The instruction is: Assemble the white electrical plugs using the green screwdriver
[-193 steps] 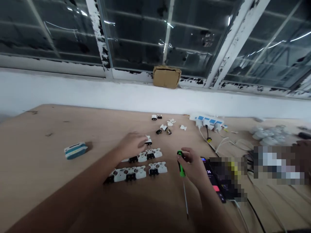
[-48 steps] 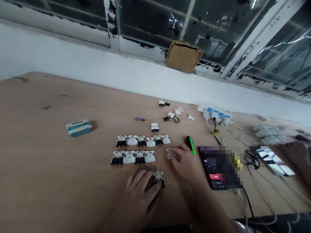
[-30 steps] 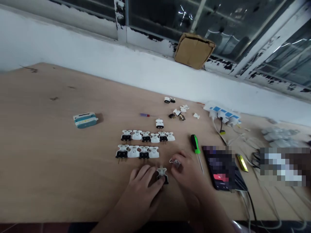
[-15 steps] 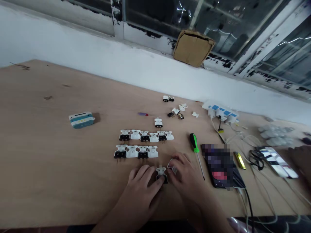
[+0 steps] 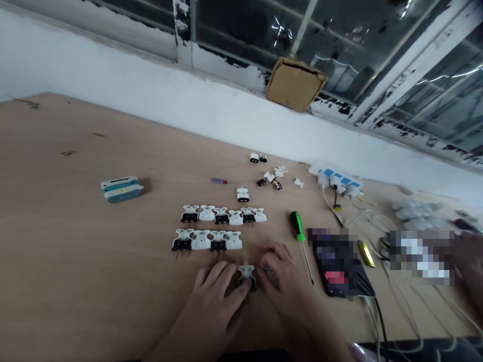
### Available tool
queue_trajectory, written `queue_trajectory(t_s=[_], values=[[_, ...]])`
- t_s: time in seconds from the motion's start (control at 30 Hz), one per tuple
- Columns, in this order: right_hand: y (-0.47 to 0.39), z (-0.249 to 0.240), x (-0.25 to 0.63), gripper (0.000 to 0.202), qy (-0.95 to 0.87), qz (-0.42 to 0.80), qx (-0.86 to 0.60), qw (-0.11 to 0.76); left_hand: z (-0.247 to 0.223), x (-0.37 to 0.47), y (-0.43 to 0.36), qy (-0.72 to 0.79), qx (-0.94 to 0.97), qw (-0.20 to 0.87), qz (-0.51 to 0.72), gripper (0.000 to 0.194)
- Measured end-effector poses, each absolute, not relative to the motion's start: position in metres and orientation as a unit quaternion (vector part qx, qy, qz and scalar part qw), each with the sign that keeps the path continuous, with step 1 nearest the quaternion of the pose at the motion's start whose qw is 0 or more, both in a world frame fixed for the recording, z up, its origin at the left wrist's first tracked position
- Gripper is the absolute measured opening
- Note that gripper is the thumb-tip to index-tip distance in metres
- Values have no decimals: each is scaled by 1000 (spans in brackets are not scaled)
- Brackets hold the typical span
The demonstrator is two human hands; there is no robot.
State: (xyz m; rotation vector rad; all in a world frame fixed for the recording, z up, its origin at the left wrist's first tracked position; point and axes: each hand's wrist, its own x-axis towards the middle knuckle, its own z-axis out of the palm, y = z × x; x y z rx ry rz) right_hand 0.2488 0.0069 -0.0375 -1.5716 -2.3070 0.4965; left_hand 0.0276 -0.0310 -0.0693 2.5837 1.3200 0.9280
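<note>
Near the front of the table lies a plug half (image 5: 247,274), a white shell with a black insert. My left hand (image 5: 211,296) has its thumb on the black part and its index finger by the left edge, steadying it. Just to the right, my right hand (image 5: 285,279) pinches a small white plug cover (image 5: 270,273), mostly hidden by the fingers. Beyond my hands are two rows of plug shells, a nearer row (image 5: 202,240) and a farther row (image 5: 207,213). White covers alternate with shells that carry black pin inserts.
A green-black screwdriver (image 5: 298,226) and a phone (image 5: 332,266) lie to the right. Behind are an assembled plug (image 5: 243,195), loose plug parts (image 5: 269,177), a thin screwdriver (image 5: 219,180) and a power strip (image 5: 337,178) with cables. A blue-white box (image 5: 121,190) sits left. Another person's hand (image 5: 470,256) is far right.
The right hand's fingers have closed further round the white cover, so less of it shows. The left thumb stays on the plug half. The whole view has shifted slightly.
</note>
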Motion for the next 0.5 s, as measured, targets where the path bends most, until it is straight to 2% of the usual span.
queue_trajectory(t_s=[0.27,0.5], values=[[32,-45,257,9,-781,86,-577,223,-71,28,-31,431,845,65,311,26],[50,-56,256,11,-763,78,-588,257,-72,28,-31,434,842,56,315,23]])
